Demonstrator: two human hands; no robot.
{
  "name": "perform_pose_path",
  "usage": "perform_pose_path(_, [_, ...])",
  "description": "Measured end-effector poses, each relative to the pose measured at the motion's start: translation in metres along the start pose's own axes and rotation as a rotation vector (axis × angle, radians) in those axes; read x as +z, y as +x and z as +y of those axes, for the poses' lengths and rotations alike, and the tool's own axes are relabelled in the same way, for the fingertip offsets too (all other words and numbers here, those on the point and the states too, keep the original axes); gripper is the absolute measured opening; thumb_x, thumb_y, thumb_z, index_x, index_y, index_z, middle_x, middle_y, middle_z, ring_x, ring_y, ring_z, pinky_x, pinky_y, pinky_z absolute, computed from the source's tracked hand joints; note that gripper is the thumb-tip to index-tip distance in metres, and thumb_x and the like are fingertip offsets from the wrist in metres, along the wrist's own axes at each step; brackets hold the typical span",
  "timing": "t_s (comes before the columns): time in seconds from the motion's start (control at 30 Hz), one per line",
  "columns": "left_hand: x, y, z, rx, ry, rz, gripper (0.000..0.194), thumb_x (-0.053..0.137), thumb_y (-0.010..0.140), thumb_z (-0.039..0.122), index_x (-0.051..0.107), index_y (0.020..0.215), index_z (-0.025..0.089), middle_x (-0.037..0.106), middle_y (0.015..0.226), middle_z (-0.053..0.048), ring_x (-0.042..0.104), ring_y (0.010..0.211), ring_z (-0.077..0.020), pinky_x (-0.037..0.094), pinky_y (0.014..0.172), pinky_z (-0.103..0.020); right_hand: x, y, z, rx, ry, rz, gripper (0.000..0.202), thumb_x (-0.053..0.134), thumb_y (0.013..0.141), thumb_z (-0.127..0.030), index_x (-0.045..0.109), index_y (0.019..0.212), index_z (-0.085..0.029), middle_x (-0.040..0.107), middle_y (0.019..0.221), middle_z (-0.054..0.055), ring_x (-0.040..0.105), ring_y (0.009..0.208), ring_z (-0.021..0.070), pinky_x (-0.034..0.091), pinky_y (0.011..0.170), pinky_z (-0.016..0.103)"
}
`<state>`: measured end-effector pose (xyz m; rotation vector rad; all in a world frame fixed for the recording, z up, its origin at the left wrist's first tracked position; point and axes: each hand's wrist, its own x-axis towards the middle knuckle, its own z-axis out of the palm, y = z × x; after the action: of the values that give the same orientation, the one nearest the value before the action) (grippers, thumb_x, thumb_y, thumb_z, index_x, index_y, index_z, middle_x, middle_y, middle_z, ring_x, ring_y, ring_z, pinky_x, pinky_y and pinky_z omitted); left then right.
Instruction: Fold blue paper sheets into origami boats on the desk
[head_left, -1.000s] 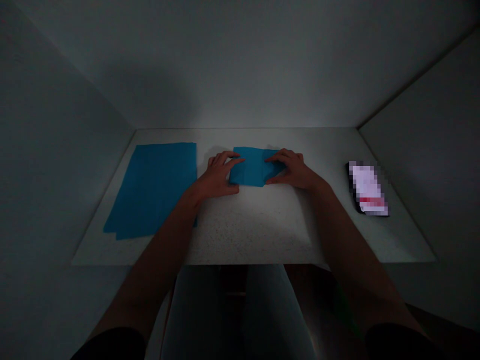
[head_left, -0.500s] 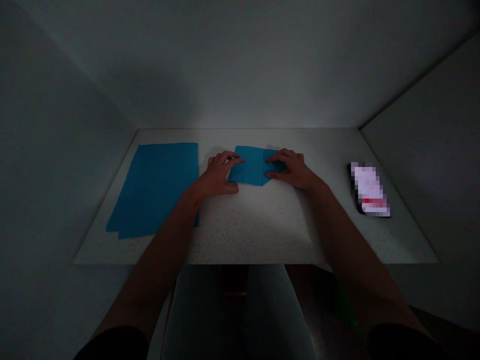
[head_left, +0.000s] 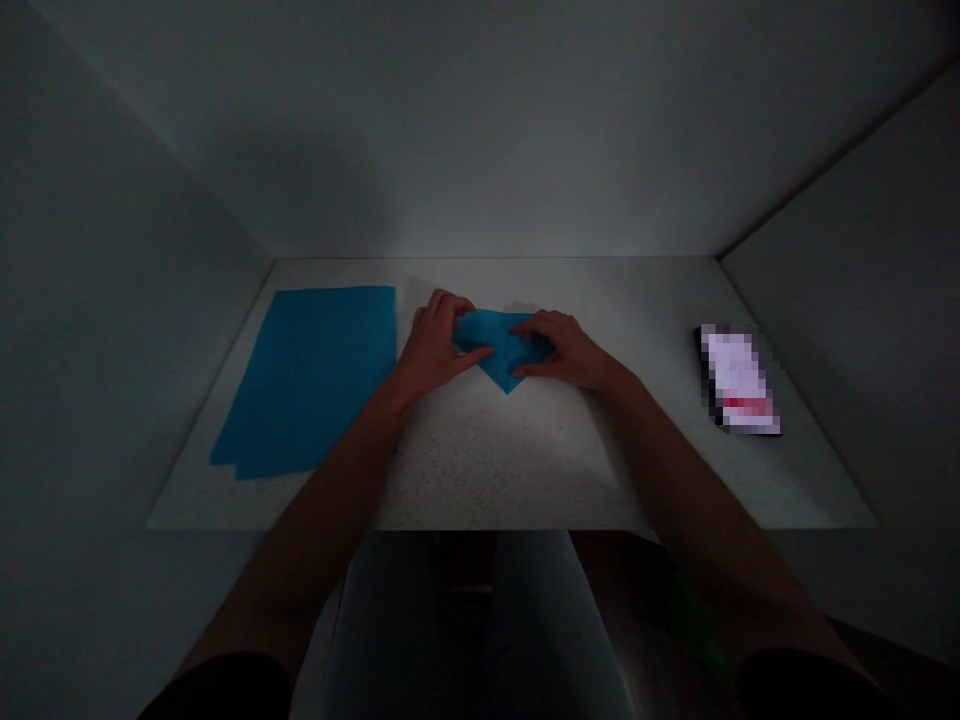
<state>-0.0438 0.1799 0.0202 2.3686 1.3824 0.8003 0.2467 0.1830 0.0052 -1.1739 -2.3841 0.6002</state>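
A small folded sheet of blue paper (head_left: 495, 335) lies between my two hands on the white tabletop, its lower edge now coming to a point towards me. My left hand (head_left: 442, 340) grips the paper's left side, thumb on the near side and fingers behind. On the right side, my right hand (head_left: 559, 348) has its thumb and fingers closed on the paper, covering that end. Some of the paper is hidden under the fingers of both hands.
Larger blue sheets (head_left: 315, 375) lie slightly fanned at the left of the white table (head_left: 495, 470), partly under my left forearm. A phone (head_left: 741, 380) with a lit, blurred screen rests at the right. Walls (head_left: 480, 130) close in the back and both sides.
The paper's left near corner has been folded, so the wide, flat-edged piece now tapers to a point. Both hands have shifted slightly, the right one leftward and nearer to me.
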Motion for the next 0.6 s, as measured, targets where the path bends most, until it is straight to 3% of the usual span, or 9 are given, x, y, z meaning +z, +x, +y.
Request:
perform_pose_path(0.13, [0.007, 0.000, -0.003, 0.098, -0.034, -0.208, 0.025, 0.080, 0.095, 0.042, 0.072, 0.112, 0.025, 0.071, 0.108, -0.004, 0.069, 0.101, -0.0239, 0.050, 0.102, -0.044, 0.007, 0.004, -0.009, -0.004, 0.059, 0.020, 0.091, 0.074, 0.077, -0.093, 0.069, 0.146, -0.033, 0.076, 0.117, 0.008, 0.069, 0.104, 0.0310, 0.049, 0.098, 0.046])
perform_pose_path(0.2, [0.010, 0.000, -0.004, 0.137, -0.053, -0.268, 0.020, 0.077, 0.097, 0.042, 0.074, 0.109, 0.026, 0.074, 0.103, -0.003, 0.071, 0.098, -0.0231, 0.051, 0.098, -0.043, 0.009, 0.005, -0.011, -0.001, 0.070, 0.021, 0.093, 0.075, 0.076, -0.094, 0.068, 0.148, -0.034, 0.076, 0.116, 0.008, 0.069, 0.102, 0.0306, 0.050, 0.096, 0.045])
perform_pose_path(0.4, [0.011, -0.004, -0.002, 0.158, -0.075, -0.291, 0.038, 0.084, 0.091, 0.053, 0.076, 0.118, 0.027, 0.075, 0.107, -0.005, 0.073, 0.104, -0.0259, 0.053, 0.100, -0.045, 0.005, 0.002, -0.013, -0.021, 0.056, 0.009, 0.083, 0.073, 0.082, -0.089, 0.068, 0.146, -0.036, 0.076, 0.120, 0.008, 0.069, 0.107, 0.0323, 0.050, 0.099, 0.048])
perform_pose_path(0.5, [0.009, -0.003, 0.001, 0.123, -0.083, -0.321, 0.046, 0.087, 0.089, 0.052, 0.074, 0.125, 0.026, 0.074, 0.112, -0.007, 0.072, 0.107, -0.0274, 0.053, 0.102, -0.047, -0.001, -0.003, -0.005, 0.035, -0.054, 0.106, 0.080, 0.069, 0.087, -0.087, 0.069, 0.144, -0.032, 0.071, 0.128, 0.013, 0.065, 0.117, 0.0367, 0.046, 0.105, 0.054])
perform_pose_path(0.6, [0.009, -0.003, 0.005, 0.072, -0.042, -0.284, 0.066, 0.092, 0.082, 0.055, 0.070, 0.137, 0.025, 0.070, 0.130, -0.011, 0.066, 0.122, -0.0334, 0.049, 0.111, -0.052, -0.004, -0.009, 0.009, 0.138, -0.186, 0.180, 0.086, 0.068, 0.084, -0.091, 0.070, 0.143, -0.028, 0.066, 0.135, 0.018, 0.059, 0.123, 0.0434, 0.042, 0.106, 0.061])
